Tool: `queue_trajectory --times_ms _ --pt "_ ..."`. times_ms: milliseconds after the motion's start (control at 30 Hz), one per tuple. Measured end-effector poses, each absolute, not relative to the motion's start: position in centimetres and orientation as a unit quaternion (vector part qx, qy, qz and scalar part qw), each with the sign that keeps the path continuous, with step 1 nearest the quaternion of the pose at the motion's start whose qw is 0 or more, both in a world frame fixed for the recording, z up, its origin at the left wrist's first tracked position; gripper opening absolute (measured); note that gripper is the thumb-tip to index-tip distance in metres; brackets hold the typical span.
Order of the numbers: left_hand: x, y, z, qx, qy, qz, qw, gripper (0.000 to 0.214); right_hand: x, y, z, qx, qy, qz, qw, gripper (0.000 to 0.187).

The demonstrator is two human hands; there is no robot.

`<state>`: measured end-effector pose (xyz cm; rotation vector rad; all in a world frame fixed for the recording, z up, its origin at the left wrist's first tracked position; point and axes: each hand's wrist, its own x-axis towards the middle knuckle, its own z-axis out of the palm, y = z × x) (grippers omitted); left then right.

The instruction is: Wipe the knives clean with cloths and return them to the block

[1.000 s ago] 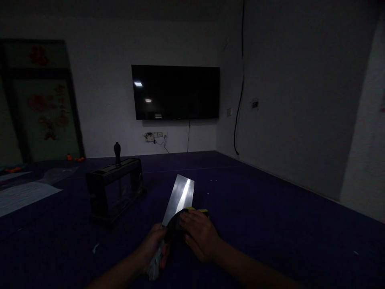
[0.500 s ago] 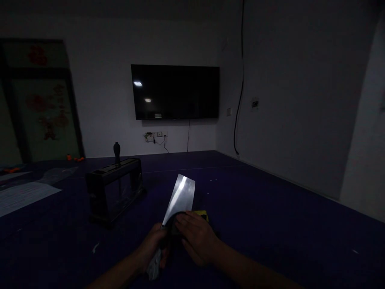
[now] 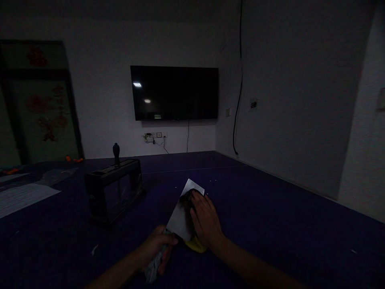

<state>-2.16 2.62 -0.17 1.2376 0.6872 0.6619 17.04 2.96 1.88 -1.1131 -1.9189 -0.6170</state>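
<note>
"Two hands at that knife (image 3: 178, 220); which one has hold of it?"

"The left hand (image 3: 159, 244). It's wrapped snugly around the handle (image 3: 152, 269), thumb lying up near the root of the blade. The handle's tail pokes out below the fist, and the blade slants up and away from the grip, over the purple surface (image 3: 258, 224)."

"And the right hand (image 3: 207, 220)?"

"Laid out, fingers long and close together, on a cloth (image 3: 197, 245) against the right part of the blade. The cloth is dark towards the knife's far end, yellow by its near corner."

"What's around it?"

"A black frame (image 3: 112, 173) with a knob on top stands left of the knife, well apart. Paper (image 3: 25, 196) lies farther left. The television (image 3: 176, 94) hangs beyond the knife, on the wall (image 3: 102, 88)."
</note>
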Motion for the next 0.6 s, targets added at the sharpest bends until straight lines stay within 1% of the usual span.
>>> queue_trajectory --times_ms 133,233,467,600 --pt "-2.1 2.4 0.2 0.568 0.320 0.272 0.708 0.016 17.6 4.1 1.3 -0.498 -0.721 -0.226 0.426 0.042" --pt "-2.1 2.1 0.4 0.568 0.330 0.274 0.702 0.016 18.2 4.8 1.0 -0.514 -0.709 -0.217 0.431 0.044" --pt "-1.9 2.1 0.4 0.571 0.322 0.278 0.701 0.016 18.2 4.6 0.8 -0.464 -0.752 -0.229 0.408 0.045" --pt "-1.8 2.2 0.4 0.565 0.325 0.301 0.696 0.022 17.7 4.0 0.8 -0.442 -0.774 -0.229 0.391 0.045"
